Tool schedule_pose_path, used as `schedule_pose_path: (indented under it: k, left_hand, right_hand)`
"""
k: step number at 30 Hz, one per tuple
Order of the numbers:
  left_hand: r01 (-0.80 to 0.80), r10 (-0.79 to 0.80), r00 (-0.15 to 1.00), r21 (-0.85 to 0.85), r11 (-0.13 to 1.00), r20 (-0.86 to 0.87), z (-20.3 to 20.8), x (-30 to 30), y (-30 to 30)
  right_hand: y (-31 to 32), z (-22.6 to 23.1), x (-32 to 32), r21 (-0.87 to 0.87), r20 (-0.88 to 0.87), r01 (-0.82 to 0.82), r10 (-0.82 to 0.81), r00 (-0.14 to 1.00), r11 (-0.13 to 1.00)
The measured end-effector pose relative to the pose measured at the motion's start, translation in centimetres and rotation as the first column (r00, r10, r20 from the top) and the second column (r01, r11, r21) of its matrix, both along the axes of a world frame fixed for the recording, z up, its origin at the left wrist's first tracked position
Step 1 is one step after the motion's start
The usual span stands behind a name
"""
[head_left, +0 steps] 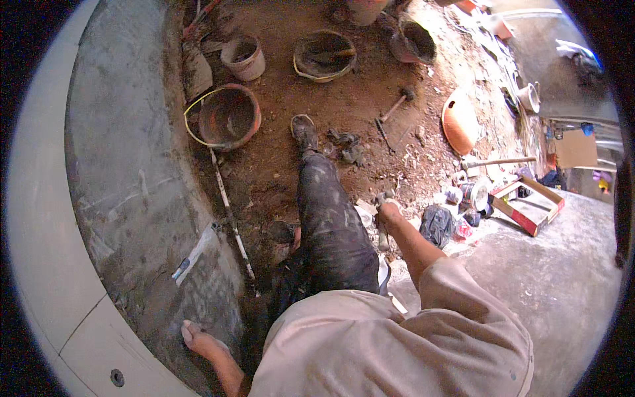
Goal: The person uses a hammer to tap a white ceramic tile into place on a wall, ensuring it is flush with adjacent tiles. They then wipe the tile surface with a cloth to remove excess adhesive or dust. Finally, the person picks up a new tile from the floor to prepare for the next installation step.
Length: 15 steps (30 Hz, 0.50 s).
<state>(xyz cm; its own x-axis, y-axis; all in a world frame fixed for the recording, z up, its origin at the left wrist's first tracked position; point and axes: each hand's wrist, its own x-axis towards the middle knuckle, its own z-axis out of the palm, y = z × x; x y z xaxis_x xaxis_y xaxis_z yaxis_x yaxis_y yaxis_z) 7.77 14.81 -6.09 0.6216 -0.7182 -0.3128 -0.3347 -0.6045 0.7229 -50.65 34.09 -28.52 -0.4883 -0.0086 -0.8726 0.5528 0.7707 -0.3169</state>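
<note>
My right hand (389,210) is closed round a hammer-like tool (383,239), held upright beside my right leg. Its head end shows just above my fist, and its handle hangs below. My left hand (200,340) is low at the left, over or against the grey cement ledge (142,218); its fingers are partly bent and apart, and I see nothing in them. Ahead of it on the ledge lies a pale strip (196,255) with a small blue-and-white item (180,268). My leg in dark, dusty trousers (331,212) stretches forward onto the dirt.
Ahead on the dirt stand a reddish basin (249,129), a pale bucket (243,69), a round tub (321,74) and a tipped bucket (423,53). A mallet (397,106) and an orange shell-shaped piece (460,126) lie right. A pole (231,221) borders the ledge; a wooden frame (532,215) sits right.
</note>
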Motion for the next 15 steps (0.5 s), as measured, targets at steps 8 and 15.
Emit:
schedule_pose_path:
  k: [8,15]
  left_hand:
    - [0.053,-0.075,0.945,-0.080,0.995,-0.317,-0.9,-2.5,-1.9]
    - [0.019,-0.097,0.908,-0.192,0.981,-0.407,0.5,-3.4,-1.8]
  right_hand:
    - [-4.2,8.5,-1.4,-0.095,-0.444,-0.348,0.273,0.853,0.933]
    - [-14.1,14.5,-4.1,-0.199,-0.655,-0.661,0.404,0.639,0.723]
